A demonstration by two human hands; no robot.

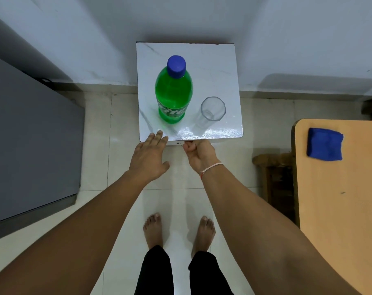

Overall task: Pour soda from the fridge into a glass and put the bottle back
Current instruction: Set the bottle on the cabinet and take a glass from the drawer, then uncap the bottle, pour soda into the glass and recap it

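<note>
A green soda bottle (173, 94) with a blue cap stands upright on a small white marble-pattern table (214, 67). To its right stands a clear glass (212, 109) with nothing in it. My left hand (149, 155) is flat with fingers apart, its fingertips at the table's near edge just below the bottle. At the table's near edge, below the glass, my right hand (198, 153) is curled into a loose fist holding nothing. Both hands are apart from the bottle and glass.
The grey fridge (29, 133) stands at the left with its door closed. A wooden table (338, 209) at the right carries a folded blue cloth (324, 144). A dark wooden stool (274, 175) sits beside it. My bare feet stand on the tiled floor.
</note>
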